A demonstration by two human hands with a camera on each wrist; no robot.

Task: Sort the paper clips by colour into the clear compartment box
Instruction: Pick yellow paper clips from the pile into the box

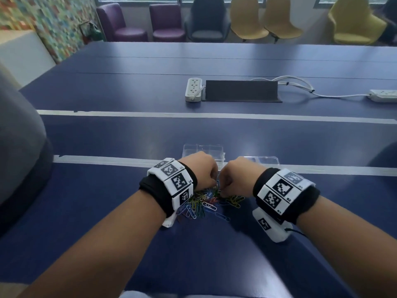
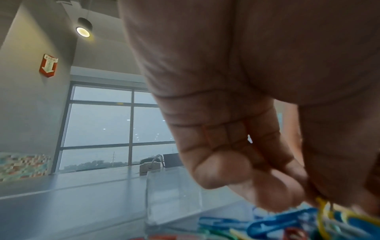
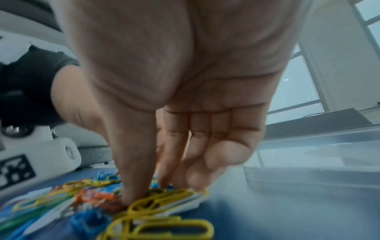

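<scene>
Two hands work a heap of coloured paper clips on a blue table.

The paper clips (image 1: 204, 204), thin looped wire in yellow, blue, green, red and white, lie tangled with long axes pointing every way. The left hand (image 1: 203, 169) and right hand (image 1: 237, 176) meet at the heap's 12 o'clock edge, fingers curled down, each pinching into the clips; which clip cannot be told. The clear compartment box (image 1: 202, 148), smooth rigid plastic, sits just beyond the knuckles at 12 o'clock.

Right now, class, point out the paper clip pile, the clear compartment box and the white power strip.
paper clip pile (image 1: 202, 206), head view, middle of the heap.
clear compartment box (image 1: 202, 148), head view, far wall.
white power strip (image 1: 193, 89), head view, socket face.
</scene>
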